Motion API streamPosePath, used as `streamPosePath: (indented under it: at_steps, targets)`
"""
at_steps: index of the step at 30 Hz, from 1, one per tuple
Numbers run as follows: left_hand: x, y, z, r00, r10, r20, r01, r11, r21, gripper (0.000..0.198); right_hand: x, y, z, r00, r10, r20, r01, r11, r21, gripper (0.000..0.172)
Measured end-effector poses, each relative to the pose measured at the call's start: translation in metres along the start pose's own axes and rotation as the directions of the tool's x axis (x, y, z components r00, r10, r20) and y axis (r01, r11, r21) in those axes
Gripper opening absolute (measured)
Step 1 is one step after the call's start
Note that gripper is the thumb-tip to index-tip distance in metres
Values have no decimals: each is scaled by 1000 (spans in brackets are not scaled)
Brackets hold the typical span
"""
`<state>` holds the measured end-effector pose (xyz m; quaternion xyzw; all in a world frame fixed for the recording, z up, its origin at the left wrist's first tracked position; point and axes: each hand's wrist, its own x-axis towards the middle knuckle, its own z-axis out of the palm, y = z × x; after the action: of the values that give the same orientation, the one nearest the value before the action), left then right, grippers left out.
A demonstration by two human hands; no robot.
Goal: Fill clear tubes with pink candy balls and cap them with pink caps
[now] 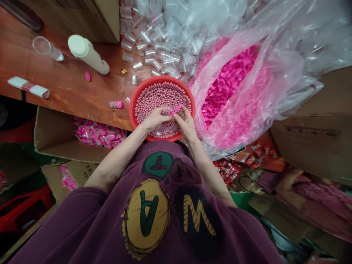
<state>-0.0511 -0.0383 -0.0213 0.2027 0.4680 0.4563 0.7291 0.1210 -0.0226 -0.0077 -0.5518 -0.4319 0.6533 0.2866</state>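
Observation:
Over a red basin (132, 98) of small pink beads (162, 93), both my hands meet around one small container. My left hand (155, 119) is closed around a clear plastic jar (167, 111) that seems to have beads in it. At the jar's end, a bright pink cap (176, 109) is pinched in the fingers of my right hand (186, 124). Whether the cap sits fully on the jar cannot be made out. A filled jar with a pink cap (116, 104) lies on the table left of the basin.
Many empty clear jars (150, 53) are heaped behind the basin. To the right, a plastic bag (200, 97) holds pink caps (228, 79). A cardboard box (55, 135) of capped jars (100, 134) stands at left. A cream bottle (89, 55) lies further back. Another person's arm (288, 190) shows at right.

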Motion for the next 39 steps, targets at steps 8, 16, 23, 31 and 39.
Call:
streamPosePath:
  at_steps: [8, 16, 23, 31, 39]
  targets:
    - [-7, 11, -8, 997, 24, 78, -33, 992, 120, 31, -3, -25, -10, 988, -110, 111, 118, 990, -72, 43]
    - [-12, 16, -10, 983, -149, 103, 161, 979, -126, 39, -1, -35, -14, 987, -135, -82, 133, 991, -22, 48]
    - [-20, 20, -8, 967, -155, 204, 166, 985, -38, 34, 1, -37, 5, 980, -163, -113, 172, 982, 77, 49]
    - [-26, 31, -3, 956, -147, 253, 158, 987, -20, 21, -2, -24, 7, 913, -408, 26, 402, 887, -228, 39]
    - [-23, 15, -16, 977, -135, 164, 147, 987, -63, 14, 0, -25, -17, 883, -425, 201, 469, 828, -309, 23]
